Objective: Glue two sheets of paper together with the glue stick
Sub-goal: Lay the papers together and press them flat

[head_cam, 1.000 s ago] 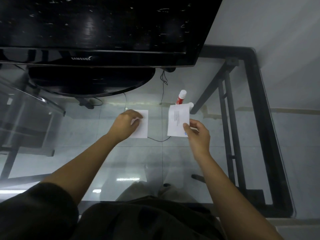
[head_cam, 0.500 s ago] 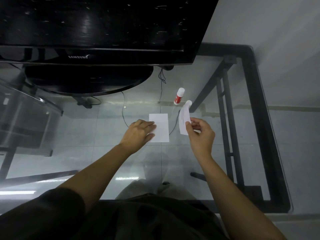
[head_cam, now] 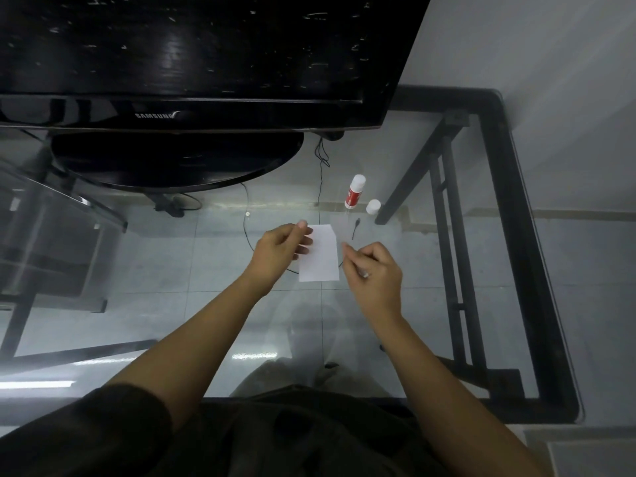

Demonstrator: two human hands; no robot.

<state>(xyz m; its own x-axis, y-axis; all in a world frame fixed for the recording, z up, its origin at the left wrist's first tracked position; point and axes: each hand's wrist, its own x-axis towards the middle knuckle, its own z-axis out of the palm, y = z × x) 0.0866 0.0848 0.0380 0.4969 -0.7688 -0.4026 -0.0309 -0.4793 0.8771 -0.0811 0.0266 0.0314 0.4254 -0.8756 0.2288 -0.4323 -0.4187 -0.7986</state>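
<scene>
Fingers of both hands, left hand (head_cam: 280, 251) and right hand (head_cam: 373, 273), pinching opposite edges of the paper (head_cam: 320, 254), forearms converging.

head cam, steep down, close over table (head_cam: 430, 339)

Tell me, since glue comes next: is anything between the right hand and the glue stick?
Nothing visible. The glue stick stands upright beyond the right hand, its white cap off beside it, with only bare glass table between.

Two hands, left hand (head_cam: 280, 249) and right hand (head_cam: 373, 273), are showing. One paper sheet (head_cam: 320, 254), one glue stick (head_cam: 354, 191), one cap (head_cam: 373, 206) and one television (head_cam: 192, 60) are sitting here.
</scene>
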